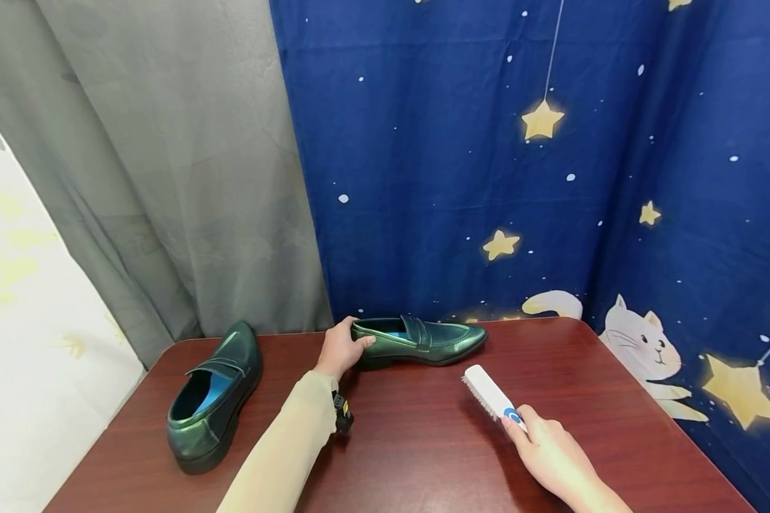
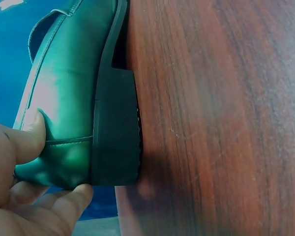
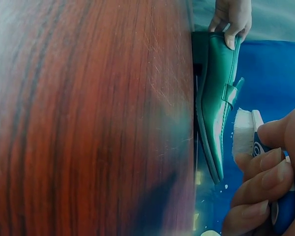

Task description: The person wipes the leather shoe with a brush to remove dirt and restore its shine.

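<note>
A green loafer (image 1: 436, 340) stands on its sole at the table's far edge, toe to the right. My left hand (image 1: 342, 348) grips it by the heel; in the left wrist view the thumb (image 2: 29, 135) presses the side near the opening, with fingers behind the heel. My right hand (image 1: 555, 450) holds a white brush (image 1: 490, 390) by its handle, above the table and apart from the loafer. The brush's white bristles (image 3: 243, 132) face the loafer side in the right wrist view. The matching loafer (image 1: 214, 399), with a blue insole, stands at the left, toe pointing away.
The reddish-brown wooden table (image 1: 411, 442) has rounded far corners. Right behind it hang a grey curtain (image 1: 167, 178) and a blue curtain (image 1: 436, 157) with stars and a white cat. A small black device (image 1: 342, 413) is strapped to my left wrist.
</note>
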Demonstrator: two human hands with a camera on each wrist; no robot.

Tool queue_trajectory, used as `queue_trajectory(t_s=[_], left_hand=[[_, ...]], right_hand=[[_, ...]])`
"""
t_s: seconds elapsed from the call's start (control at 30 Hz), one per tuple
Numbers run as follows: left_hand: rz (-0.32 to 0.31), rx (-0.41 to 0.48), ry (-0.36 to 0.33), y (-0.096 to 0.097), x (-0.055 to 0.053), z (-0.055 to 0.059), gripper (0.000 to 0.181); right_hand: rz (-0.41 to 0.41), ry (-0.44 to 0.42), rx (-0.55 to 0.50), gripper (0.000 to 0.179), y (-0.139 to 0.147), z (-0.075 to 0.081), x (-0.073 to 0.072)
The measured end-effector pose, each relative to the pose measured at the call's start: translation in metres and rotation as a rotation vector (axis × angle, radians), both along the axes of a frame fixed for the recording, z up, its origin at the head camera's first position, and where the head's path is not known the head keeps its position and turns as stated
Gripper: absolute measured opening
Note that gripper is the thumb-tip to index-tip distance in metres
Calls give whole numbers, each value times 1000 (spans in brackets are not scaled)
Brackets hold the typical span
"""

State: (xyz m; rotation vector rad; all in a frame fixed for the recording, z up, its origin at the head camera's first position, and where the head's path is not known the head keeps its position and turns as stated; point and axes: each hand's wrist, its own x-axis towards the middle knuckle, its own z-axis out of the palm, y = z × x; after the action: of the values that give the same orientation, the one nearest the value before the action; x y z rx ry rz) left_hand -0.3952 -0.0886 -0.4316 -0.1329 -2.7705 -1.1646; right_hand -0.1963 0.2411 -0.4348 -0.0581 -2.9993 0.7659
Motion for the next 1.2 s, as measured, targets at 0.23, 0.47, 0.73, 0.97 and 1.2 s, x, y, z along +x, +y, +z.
queue_trajectory(t_s=[0.23, 0.47, 0.73, 0.97, 1.2], left_hand=[[-17, 8, -20, -1, 6, 3, 63], [-23, 0, 16, -3, 13, 3, 64], [-22, -83, 80, -17, 27, 1, 60], [-38, -133, 93, -37, 51, -2, 55], [-32, -230, 152, -48, 83, 5, 48]], right_hand=[[8, 11, -1, 27, -2, 0, 0], [11, 16, -6, 26, -2, 0, 2], [6, 5, -25, 28, -3, -1, 4], [20, 2, -43, 29, -4, -5, 5], [22, 5, -65, 27, -6, -5, 5]])
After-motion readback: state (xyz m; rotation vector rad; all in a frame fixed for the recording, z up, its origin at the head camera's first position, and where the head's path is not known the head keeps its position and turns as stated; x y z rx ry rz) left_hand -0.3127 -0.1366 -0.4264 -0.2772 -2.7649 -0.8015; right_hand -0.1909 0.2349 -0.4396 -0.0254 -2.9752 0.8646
